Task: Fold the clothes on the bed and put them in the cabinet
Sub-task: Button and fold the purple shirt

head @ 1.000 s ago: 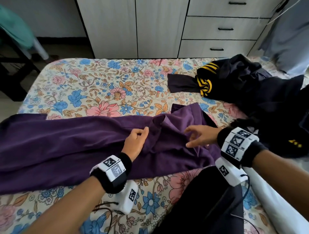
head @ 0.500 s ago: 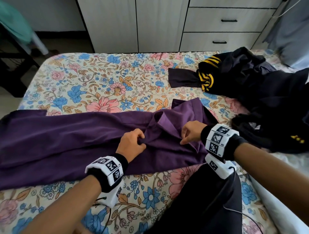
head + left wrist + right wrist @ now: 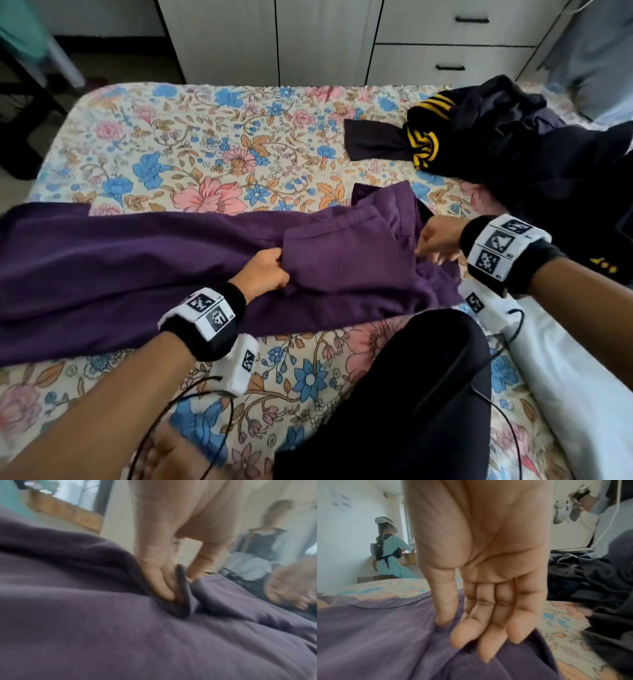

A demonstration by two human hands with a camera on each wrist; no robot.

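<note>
Fingers [image 3: 159, 586] of the left hand [image 3: 262, 274] pinch a fold of the purple garment [image 3: 137, 270] lying across the near bed [image 3: 205, 137]; the right hand [image 3: 436, 240] grips its right end. Folding has just begun; next, carry that flap leftward, flat.

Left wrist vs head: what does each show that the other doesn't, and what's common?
Only the left wrist view: the thumb and a finger pinching a raised fold of cloth. Only the head view: the floral bedsheet, the dark striped clothes, the cabinet and both wristbands. Both: the purple garment, the left hand gripping it, and the right hand on it.
</note>
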